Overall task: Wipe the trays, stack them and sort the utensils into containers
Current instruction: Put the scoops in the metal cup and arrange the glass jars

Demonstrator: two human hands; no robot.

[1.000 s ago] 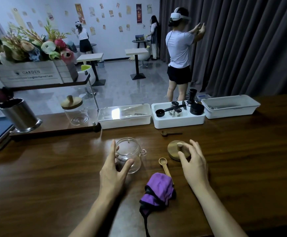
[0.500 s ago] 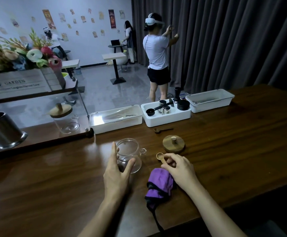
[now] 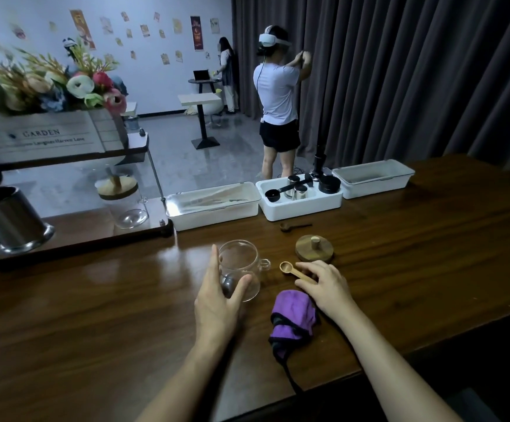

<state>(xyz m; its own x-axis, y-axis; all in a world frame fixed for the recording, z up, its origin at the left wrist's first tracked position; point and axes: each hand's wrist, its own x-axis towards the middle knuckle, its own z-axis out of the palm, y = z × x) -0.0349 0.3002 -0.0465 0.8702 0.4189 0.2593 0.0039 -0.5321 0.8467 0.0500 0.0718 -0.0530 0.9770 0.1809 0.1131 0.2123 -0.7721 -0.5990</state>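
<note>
**Sorting step: light spoon goes to the jar.**
Your right hand (image 3: 326,284) lies over the handle of the light spoon (image 3: 288,268), just right of the jar (image 3: 241,263). Can't tell if it's pinched yet. Your left hand (image 3: 217,300) clasps the jar, thumb one side, fingers the other. Next move, my read: lift the spoon and feed it through the jar's open mouth. The lid (image 3: 314,249) waits beyond it. Only readable text: "GARDEN" on the crate (image 3: 40,138), far left of the jar.

Café-style room: wooden counter (image 3: 399,239), bistro tables (image 3: 200,100), wall posters (image 3: 195,32).
</note>
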